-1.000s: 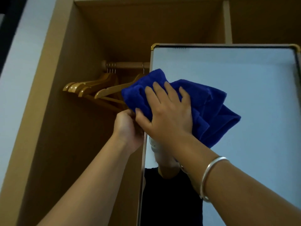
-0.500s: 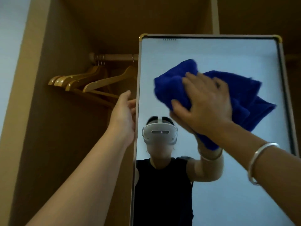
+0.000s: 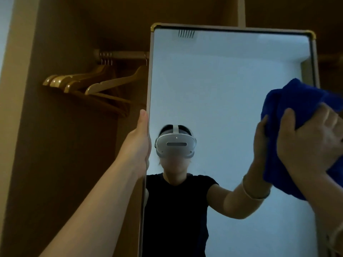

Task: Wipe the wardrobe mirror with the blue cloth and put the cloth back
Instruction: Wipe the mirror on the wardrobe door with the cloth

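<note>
With the right hand (image 3: 313, 143) bunching the blue cloth (image 3: 297, 102) at the mirror (image 3: 222, 89) edge and the left hand (image 3: 140, 143) clasping the frame – a hard push could swing the panel or slip off the glass.

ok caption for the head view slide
Right hand presses blue cloth to mirror; left hand steadies its edge.

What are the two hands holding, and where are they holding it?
The right hand has its grip on the bunched middle of the blue cloth against the mirror. The left hand holds the mirror's left edge.
</note>
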A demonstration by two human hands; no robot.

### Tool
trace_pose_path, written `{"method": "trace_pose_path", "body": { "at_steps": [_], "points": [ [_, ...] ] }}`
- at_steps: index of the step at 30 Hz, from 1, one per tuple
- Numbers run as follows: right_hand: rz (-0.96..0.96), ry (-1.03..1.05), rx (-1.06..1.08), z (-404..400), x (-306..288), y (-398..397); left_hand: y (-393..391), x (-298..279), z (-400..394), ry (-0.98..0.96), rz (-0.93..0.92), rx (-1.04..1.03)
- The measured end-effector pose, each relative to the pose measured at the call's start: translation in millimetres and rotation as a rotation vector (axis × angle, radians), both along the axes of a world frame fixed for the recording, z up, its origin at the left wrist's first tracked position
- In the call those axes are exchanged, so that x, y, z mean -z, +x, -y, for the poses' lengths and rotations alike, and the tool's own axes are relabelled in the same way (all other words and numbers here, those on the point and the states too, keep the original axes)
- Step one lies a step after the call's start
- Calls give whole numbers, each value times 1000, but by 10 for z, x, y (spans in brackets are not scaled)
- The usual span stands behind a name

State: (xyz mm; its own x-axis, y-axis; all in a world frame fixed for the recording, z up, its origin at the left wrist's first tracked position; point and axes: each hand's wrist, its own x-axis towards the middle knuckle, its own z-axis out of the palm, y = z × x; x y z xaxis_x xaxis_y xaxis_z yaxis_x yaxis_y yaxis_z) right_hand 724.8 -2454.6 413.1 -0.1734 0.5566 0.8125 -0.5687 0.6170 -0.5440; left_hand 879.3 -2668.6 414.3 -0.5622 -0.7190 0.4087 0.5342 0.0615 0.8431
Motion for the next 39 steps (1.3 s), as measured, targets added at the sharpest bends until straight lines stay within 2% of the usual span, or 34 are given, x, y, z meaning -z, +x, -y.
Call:
{"method": "trace_pose_path", "body": {
  "at_steps": [2,5,11,16,24,29,31,36,39],
  "points": [
    [28,79,68,115,-11,100,1,25,12,39,-13,33],
    [-20,235,58,390,-8,466,16,16,-13,65,-36,82],
    [-105,652,20,1162,-45,903,110,58,-19,36,90,155],
    [-230,813,0,1513,172,1070,251,175,19,47,-60,398],
    [-375,1058,-21,1319,496,1047,374,273,29,128,-99,402],
    [-597,1384,65,786,375,757,316,329,8,110,-66,296],
    [-579,1321,75,530,299,575,252,322,26,85,-58,260],
    [-210,756,-49,-145,238,245,107,339,58,122,-90,202],
    [-110,610,-18,-439,348,73,49,377,29,156,-94,222]
  ]
}}
